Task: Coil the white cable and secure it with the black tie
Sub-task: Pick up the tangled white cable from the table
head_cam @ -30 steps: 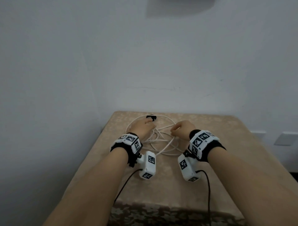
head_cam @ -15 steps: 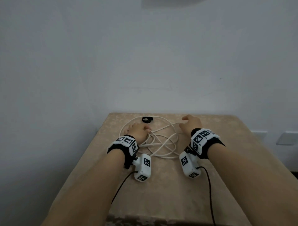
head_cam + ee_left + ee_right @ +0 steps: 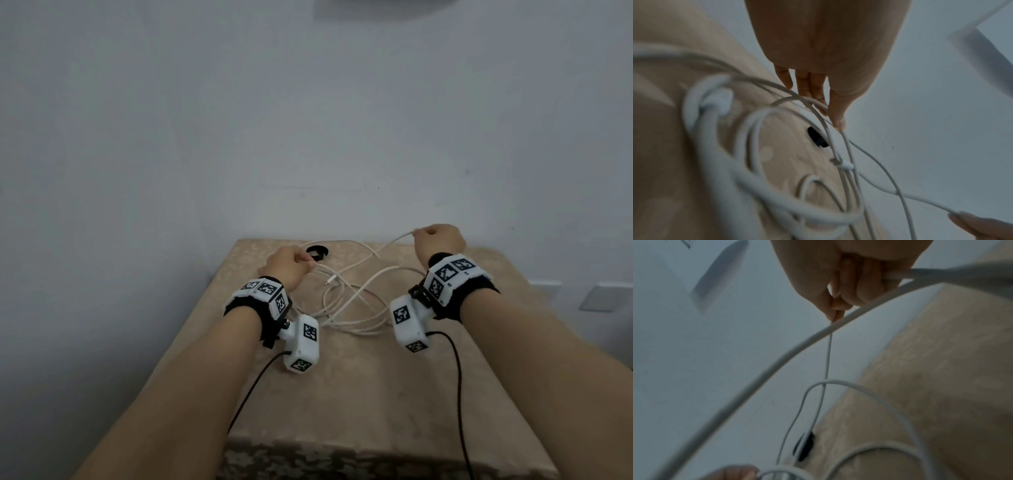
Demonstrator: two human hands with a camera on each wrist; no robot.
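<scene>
Sprawling in loose loops over the beige bench (image 3: pixel 342 394), the white cable (image 3: pixel 356 301) is seen lying between the two forearms, uncoiled and crossing itself several times. One strand is lifted clear of the surface and is pinched in the right hand (image 3: pixel 439 240), whose grip is closed around it with the fingers curled in; in the right wrist view the thin strand is seen running down from the thumb and fingertips (image 3: pixel 835 311) towards the loops below. Several strands are gathered at the left hand (image 3: pixel 287 265), whose fingers (image 3: pixel 809 86) are bent down onto them; the grip is closed on the cable there, and a small plug end is seen dangling among the strands just below. The black tie (image 3: pixel 317 252) is seen lying as a small ring on the far part of the bench, just beside the left hand and apart from the right one. A pale wall (image 3: pixel 308 120) is seen behind the bench.
</scene>
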